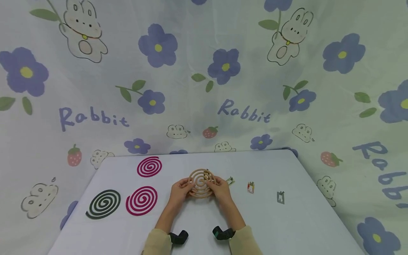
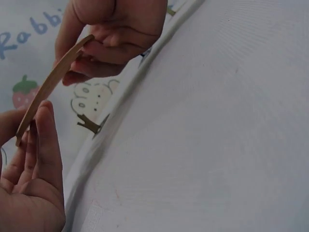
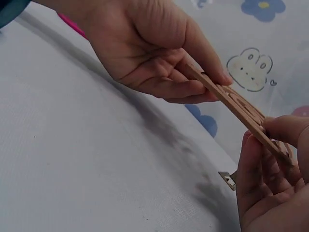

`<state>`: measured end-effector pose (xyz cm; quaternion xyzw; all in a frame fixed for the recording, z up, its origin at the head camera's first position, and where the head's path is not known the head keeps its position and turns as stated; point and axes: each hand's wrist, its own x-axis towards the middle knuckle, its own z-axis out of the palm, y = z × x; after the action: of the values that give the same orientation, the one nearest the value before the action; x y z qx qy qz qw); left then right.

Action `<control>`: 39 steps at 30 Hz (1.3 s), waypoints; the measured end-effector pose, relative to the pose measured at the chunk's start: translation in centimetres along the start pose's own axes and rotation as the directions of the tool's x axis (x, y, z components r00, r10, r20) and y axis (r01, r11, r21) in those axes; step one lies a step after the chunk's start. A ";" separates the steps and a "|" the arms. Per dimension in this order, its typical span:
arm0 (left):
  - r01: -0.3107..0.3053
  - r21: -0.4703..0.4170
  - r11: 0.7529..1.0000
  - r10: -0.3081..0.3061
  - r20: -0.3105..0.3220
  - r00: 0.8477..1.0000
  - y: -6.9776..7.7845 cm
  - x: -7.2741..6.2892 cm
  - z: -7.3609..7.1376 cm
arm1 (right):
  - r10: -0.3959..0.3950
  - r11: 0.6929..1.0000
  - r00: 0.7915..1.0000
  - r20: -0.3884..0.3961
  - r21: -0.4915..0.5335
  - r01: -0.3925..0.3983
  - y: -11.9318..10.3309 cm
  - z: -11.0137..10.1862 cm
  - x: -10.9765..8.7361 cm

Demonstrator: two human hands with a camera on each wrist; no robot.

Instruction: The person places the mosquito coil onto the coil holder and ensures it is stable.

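In the head view a tan mosquito coil (image 1: pixel 200 181) is held up above the white table, its spiral face toward the camera. My left hand (image 1: pixel 179 194) pinches its left edge between thumb and fingers. On the opposite edge, my right hand (image 1: pixel 222 191) grips it the same way, thumb on the near face. Both wrist views show the coil (image 2: pixel 50 84) nearly edge-on, slightly bowed, spanning the two hands. A small metal coil stand (image 1: pixel 230 180) lies just beyond the right hand, and another is partly hidden behind the coil.
Left on the table lie two magenta coils (image 1: pixel 149 166) and a dark green coil (image 1: pixel 105 203). A patterned coil stand (image 1: pixel 250 187) and a grey one (image 1: pixel 280 197) lie to the right. Behind the white table (image 1: pixel 287 226) hangs a rabbit-print curtain (image 1: pixel 191 106).
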<state>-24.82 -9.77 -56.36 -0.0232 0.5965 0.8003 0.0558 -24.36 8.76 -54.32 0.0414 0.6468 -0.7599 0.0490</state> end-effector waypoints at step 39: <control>0.027 -0.017 0.999 -0.027 0.022 0.999 -0.5 1.7 0.8 | -0.064 0.988 0.998 -0.008 -0.141 0.062 0.9 -0.1 2.4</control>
<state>-26.47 -8.79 -56.75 -0.0231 0.5887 0.8047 0.0728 -26.62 8.66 -55.51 0.0221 0.7001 -0.7133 0.0239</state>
